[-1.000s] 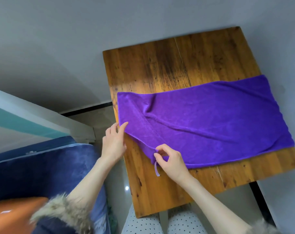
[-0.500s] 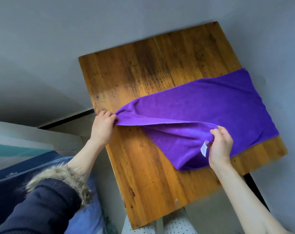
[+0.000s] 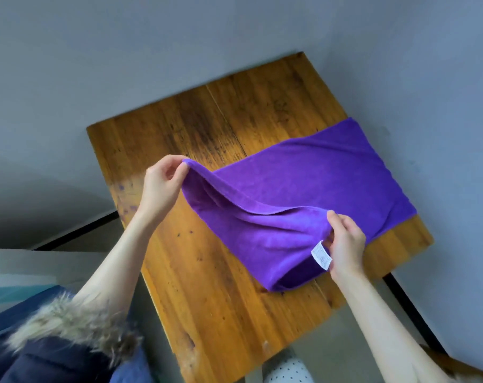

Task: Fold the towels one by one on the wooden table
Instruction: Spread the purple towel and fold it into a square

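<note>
Mid first fold: left hand and right hand each pinching a lifted corner of the towel, far end flat on the table beyond them, laying over and later folds probably left.

Wooden table: top made of planks, orange-brown finish, set against a grey wall on its far and right sides. Dark stains are seen across the far middle of the top; small dark specks are scattered near the left edge. One purple towel is laid on the right half, its far end reaching the right edge at the wall. The right part is spread flat on the wood; the near-left end is raised off the surface.
</note>
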Demonstrator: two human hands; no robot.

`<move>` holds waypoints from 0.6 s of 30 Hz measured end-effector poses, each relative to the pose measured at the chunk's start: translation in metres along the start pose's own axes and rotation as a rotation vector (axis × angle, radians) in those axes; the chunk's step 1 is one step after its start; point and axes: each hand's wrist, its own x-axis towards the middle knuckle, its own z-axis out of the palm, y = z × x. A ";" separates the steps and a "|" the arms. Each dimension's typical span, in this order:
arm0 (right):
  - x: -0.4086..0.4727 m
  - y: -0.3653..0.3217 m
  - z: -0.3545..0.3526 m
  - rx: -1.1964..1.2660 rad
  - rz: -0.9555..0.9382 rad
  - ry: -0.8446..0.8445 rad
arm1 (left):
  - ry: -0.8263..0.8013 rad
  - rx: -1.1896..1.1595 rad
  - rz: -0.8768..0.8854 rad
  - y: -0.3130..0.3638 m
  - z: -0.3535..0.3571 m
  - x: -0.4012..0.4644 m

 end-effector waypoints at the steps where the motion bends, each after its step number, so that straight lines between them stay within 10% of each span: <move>1: 0.005 -0.004 -0.007 0.015 -0.007 0.011 | 0.011 -0.021 0.011 0.010 0.009 0.006; 13: 0.123 -0.041 -0.132 0.410 0.052 0.259 | 0.001 -0.026 0.209 0.141 0.186 0.092; 18: 0.178 -0.011 -0.164 0.201 0.094 0.267 | -0.050 0.081 0.256 0.160 0.292 0.119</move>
